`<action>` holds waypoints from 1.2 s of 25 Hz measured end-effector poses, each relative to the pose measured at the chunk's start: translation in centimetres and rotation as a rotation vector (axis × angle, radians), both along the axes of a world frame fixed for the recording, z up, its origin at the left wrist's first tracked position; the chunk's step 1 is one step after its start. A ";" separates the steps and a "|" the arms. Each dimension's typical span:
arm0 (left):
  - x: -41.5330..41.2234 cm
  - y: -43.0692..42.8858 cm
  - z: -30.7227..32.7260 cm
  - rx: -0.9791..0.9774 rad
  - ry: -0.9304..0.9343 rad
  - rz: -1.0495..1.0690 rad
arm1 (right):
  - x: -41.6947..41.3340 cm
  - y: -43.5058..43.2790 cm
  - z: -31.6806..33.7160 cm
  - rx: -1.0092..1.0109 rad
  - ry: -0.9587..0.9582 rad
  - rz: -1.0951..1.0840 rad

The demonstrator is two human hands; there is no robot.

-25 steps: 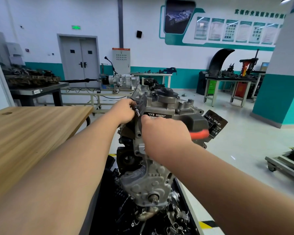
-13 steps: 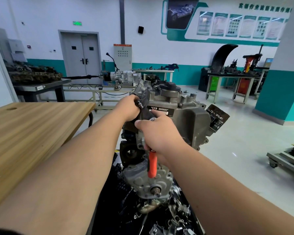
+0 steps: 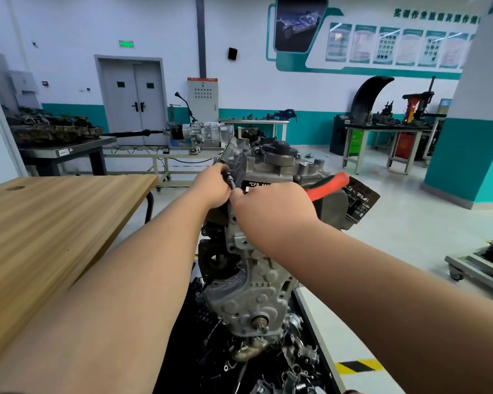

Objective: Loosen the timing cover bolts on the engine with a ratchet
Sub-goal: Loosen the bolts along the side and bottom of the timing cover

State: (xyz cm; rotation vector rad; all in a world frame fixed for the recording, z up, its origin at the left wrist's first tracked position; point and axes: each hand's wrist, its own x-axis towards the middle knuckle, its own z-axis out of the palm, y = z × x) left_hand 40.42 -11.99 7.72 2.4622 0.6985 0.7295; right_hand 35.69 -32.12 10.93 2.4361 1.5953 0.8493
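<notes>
A grey engine point(image 3: 271, 166) stands upright in front of me, its ribbed timing cover point(image 3: 248, 297) facing me. My right hand point(image 3: 271, 206) grips a ratchet whose red handle point(image 3: 329, 184) sticks out to the upper right of my fist. My left hand point(image 3: 214, 189) holds the ratchet's dark extension and socket end point(image 3: 230, 179) against the engine's upper left corner. The bolt itself is hidden by my hands.
A wooden table point(image 3: 54, 223) lies close on my left. Loose metal parts point(image 3: 268, 368) fill a black tray under the engine. A low trolley point(image 3: 478, 265) stands on the floor at right. Benches with a gearbox point(image 3: 202, 132) and tools line the far wall.
The red handle swung from pointing right, down to hanging below my right hand, then back up to the upper right. My left hand stayed on the socket end.
</notes>
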 end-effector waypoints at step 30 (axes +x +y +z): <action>0.1 0.3 -0.6 -0.262 -0.105 -0.098 | -1.3 4.0 -2.1 1.137 1.793 0.079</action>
